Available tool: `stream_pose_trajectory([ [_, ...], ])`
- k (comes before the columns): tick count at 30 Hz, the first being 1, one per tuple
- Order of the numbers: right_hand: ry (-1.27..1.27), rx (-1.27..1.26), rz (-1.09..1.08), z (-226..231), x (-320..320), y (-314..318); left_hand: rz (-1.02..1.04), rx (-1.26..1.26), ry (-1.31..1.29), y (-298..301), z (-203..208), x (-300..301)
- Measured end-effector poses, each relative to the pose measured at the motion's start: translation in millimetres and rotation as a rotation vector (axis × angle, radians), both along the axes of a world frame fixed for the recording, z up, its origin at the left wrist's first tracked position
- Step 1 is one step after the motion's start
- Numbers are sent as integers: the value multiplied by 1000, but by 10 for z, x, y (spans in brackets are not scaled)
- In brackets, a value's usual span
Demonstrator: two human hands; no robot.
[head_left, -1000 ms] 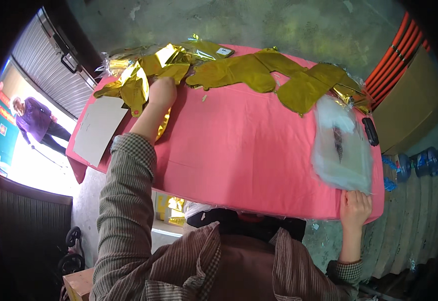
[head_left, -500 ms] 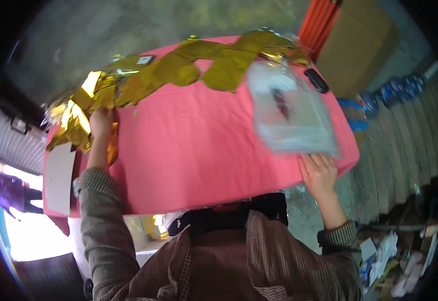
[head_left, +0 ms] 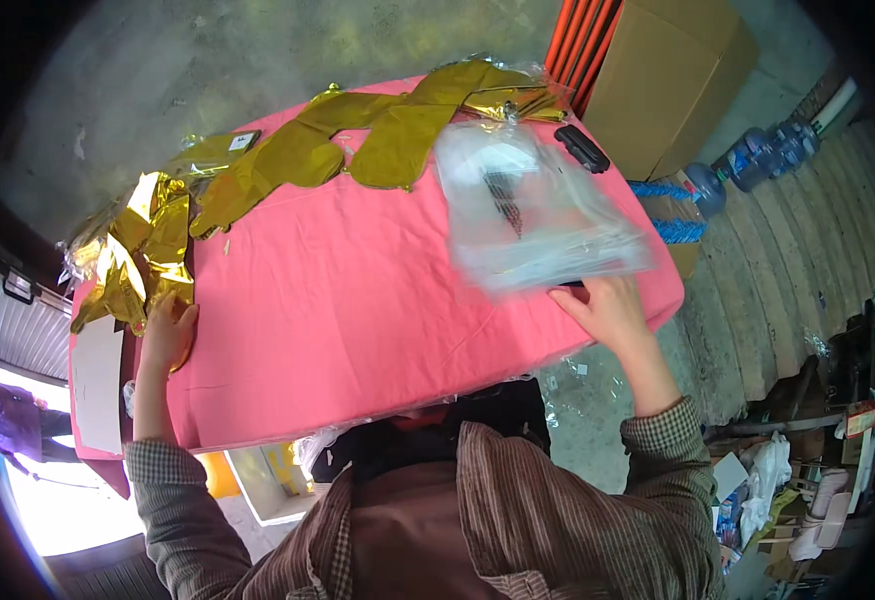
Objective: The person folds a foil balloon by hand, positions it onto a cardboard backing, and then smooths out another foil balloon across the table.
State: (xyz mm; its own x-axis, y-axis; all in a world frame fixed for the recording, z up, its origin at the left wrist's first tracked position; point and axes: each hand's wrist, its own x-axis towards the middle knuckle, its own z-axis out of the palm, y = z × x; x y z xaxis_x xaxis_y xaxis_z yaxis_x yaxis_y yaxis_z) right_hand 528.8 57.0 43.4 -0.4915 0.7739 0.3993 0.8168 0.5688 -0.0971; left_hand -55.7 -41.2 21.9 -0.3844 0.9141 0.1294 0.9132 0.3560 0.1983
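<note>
Flat gold foil balloons (head_left: 297, 150) run along the far edge of the pink-covered table (head_left: 357, 290). Crumpled shiny gold foil (head_left: 142, 250) lies at the left end. My left hand (head_left: 165, 330) rests at the near edge of this foil, its thumb apart from the fingers. At the right, a stack of clear plastic bags (head_left: 547, 235) with a dark print is slightly blurred. My right hand (head_left: 609, 312) is at its near edge, thumb spread to the left and fingertips against the bags. A small dark patch shows beside its fingers; I cannot make out what it is.
A black case (head_left: 582, 148) lies at the far right of the table, a pale box (head_left: 97, 385) at the left end. Beyond stand a cardboard sheet (head_left: 662, 85), orange poles (head_left: 582, 45) and blue water bottles (head_left: 747, 160). A person in purple (head_left: 19, 418) is far left.
My left hand has drawn nearer to me along the gold foil. My right hand has moved farther over the table, and the bags' near edge has shifted away from me. The view has swung slightly.
</note>
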Motion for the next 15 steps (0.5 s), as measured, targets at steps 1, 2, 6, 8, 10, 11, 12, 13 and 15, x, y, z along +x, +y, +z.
stream_pose_trajectory([
  [1,38,-101,-11,25,14,45,0,0,1,-53,53,57],
  [2,75,-203,-23,45,37,94,-20,2,-39,-93,106,123],
  [6,92,-313,80,-32,237,381,-124,124,55,-212,-35,-79],
  [8,421,-1000,-52,35,289,490,-99,81,-20,-164,42,39],
  [10,434,-1092,-54,46,364,590,-71,40,-94,-128,104,107],
  [11,448,-1185,-55,50,385,615,-86,43,-106,-120,120,120],
  [12,446,-1183,-55,54,396,622,-100,47,-119,-113,124,134],
  [13,434,-1131,-39,59,374,629,-96,47,-119,-124,123,143],
  [15,420,-1080,-19,97,315,615,-97,86,-64,-141,114,153],
])
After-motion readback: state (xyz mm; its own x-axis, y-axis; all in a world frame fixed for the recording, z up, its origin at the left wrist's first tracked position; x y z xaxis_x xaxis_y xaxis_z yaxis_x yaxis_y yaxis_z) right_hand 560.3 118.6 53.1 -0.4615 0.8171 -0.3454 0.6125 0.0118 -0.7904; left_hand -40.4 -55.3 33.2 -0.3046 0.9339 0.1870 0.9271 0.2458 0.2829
